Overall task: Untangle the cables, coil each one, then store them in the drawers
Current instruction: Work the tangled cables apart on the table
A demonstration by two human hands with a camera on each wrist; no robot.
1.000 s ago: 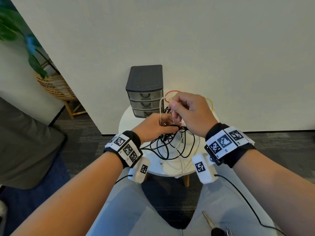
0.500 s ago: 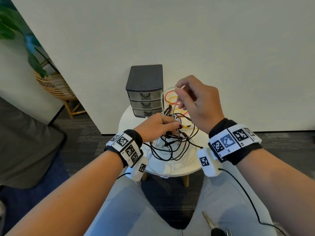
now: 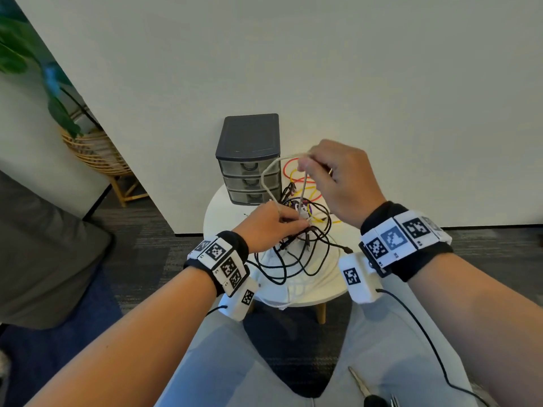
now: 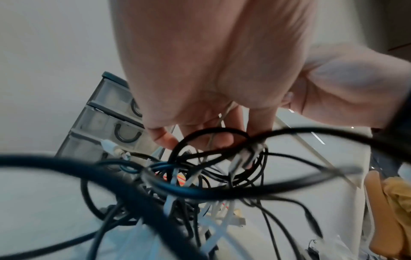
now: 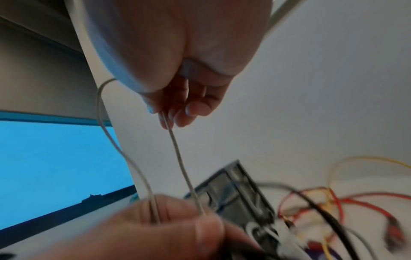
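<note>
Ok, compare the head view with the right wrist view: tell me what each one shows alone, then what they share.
Head view only: the round white table, both wristbands, the plant in its wicker basket, scissors on the lap.

Right wrist view only: the right hand's fingertips up close, pinching the thin pale cable, and a bright blue screen.

Both: the pale cable looped between the right hand and left hand, the drawer unit, red and yellow wires.

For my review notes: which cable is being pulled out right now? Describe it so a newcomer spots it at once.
On the round white table, before the grey drawer unit, lies a cable tangle. The right hand pinches the pale beige cable above it. It alone loops upward; the rest are black, red or yellow.
</note>
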